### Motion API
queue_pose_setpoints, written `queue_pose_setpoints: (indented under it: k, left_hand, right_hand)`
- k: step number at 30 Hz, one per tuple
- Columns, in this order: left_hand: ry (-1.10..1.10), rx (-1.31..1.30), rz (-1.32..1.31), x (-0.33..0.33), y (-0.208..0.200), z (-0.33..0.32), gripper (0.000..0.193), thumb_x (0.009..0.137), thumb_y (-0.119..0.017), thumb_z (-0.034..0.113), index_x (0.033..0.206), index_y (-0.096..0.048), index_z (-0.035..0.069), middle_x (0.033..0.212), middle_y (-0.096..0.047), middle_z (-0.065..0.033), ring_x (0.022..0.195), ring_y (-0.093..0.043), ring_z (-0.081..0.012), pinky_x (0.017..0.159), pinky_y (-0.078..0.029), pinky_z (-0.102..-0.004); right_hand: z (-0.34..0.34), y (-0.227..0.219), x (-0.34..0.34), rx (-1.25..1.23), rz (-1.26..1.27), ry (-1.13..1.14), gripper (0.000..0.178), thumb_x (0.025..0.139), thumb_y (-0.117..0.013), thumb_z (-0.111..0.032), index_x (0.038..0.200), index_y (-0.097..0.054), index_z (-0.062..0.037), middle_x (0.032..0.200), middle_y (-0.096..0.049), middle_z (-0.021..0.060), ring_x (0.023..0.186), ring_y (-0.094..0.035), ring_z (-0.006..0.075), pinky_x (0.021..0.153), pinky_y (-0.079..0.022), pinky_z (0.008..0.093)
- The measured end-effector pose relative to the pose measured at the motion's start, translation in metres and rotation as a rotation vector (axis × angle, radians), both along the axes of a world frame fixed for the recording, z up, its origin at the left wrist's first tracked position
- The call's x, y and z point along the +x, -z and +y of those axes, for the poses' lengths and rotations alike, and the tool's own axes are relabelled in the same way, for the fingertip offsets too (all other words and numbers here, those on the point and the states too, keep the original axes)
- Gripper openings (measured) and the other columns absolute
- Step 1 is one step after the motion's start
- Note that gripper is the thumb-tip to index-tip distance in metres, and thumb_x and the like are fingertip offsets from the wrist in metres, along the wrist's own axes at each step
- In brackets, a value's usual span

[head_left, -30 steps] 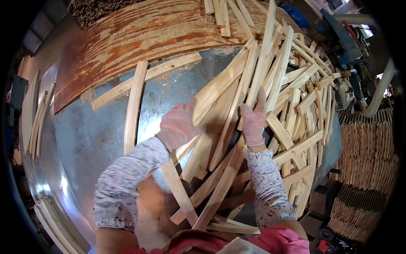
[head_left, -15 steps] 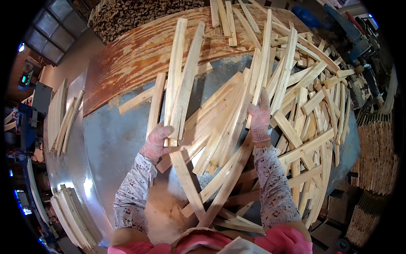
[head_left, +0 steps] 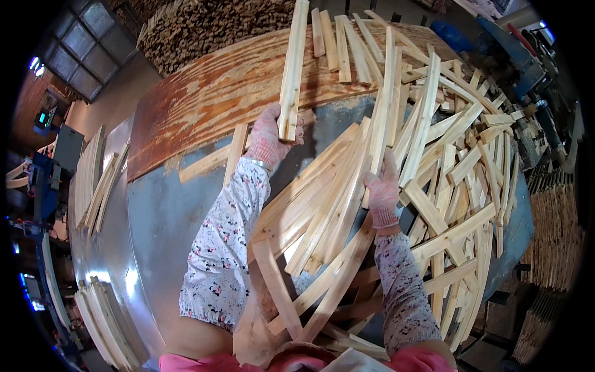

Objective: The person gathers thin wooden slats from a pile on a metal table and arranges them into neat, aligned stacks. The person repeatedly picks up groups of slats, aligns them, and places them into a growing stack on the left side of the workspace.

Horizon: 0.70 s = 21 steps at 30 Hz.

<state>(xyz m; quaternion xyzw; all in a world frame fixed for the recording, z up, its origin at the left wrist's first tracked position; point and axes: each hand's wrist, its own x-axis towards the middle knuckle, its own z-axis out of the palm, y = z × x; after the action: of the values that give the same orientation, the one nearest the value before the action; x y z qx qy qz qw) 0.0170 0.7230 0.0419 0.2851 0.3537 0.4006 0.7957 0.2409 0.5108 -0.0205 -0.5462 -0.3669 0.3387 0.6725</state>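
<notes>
My left hand [head_left: 268, 137], in a pale pink knit glove, is closed round the near end of pale wooden strips [head_left: 294, 68]. They lie against each other and point away from me over the far side of the table; how many there are I cannot tell. My right hand [head_left: 383, 193], gloved alike, has thumb and fingers either side of a long wooden strip [head_left: 385, 99] at the left edge of the heap. Between my hands a fan of loose strips [head_left: 328, 192] lies on the metal tabletop [head_left: 161, 217].
A tangled heap of wooden strips [head_left: 455, 217] covers the table's right side. A worn plywood board [head_left: 198, 93] spans the far side, with several short strips [head_left: 344, 49] on it. Neat bundles [head_left: 108, 322] lie at the left. Stacked wood [head_left: 551, 229] stands beyond the right edge.
My left hand has moved away from me and to the right with its strips, which were fanned apart and now lie together. My right hand stays at nearly the same strip.
</notes>
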Motion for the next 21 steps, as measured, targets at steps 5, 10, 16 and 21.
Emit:
queue_pose_setpoints:
  k: [5,10,16,21]
  left_hand:
    - [-0.059,0.5,0.59,-0.04,0.023,-0.034,0.057,0.098,-0.069,0.024,0.149,-0.057,0.002,0.107,-0.074,-0.0112,0.092,-0.071,-0.0216,0.081,-0.059,-0.0349]
    - [0.084,0.751,1.454,-0.11,0.007,-0.068,0.06,0.091,-0.077,0.027,0.145,-0.062,0.004,0.135,-0.07,-0.0199,0.116,-0.071,-0.0342,0.101,-0.057,-0.0434]
    - [0.195,0.53,1.803,-0.192,0.043,-0.179,0.075,0.089,-0.08,0.038,0.154,-0.05,0.014,0.15,-0.059,-0.0204,0.134,-0.061,-0.0402,0.108,-0.054,-0.0475]
    - [0.318,0.337,1.793,-0.194,0.028,-0.146,0.057,0.092,-0.071,0.02,0.146,-0.055,0.018,0.136,-0.068,-0.0188,0.129,-0.065,-0.0376,0.1,-0.058,-0.0501]
  right_hand:
    - [0.0,-0.001,0.005,-0.059,-0.074,0.002,0.068,0.087,-0.058,0.005,0.154,-0.047,0.0018,0.137,-0.064,0.013,0.123,-0.063,0.0213,0.103,-0.051,0.032]
    - [-0.004,-0.002,0.004,-0.122,-0.224,0.062,0.072,0.089,-0.068,-0.003,0.157,-0.044,0.0015,0.148,-0.06,0.019,0.131,-0.061,0.0282,0.111,-0.049,0.0364]
    - [-0.001,-0.028,-0.018,-0.259,-0.474,0.125,0.068,0.089,-0.064,-0.009,0.154,-0.05,0.0027,0.127,-0.068,0.0178,0.109,-0.064,0.0292,0.102,-0.052,0.0359]
    - [0.002,-0.018,-0.016,-0.23,-0.484,0.132,0.068,0.087,-0.066,-0.013,0.152,-0.052,0.0021,0.125,-0.069,0.0187,0.103,-0.064,0.0306,0.099,-0.052,0.037]
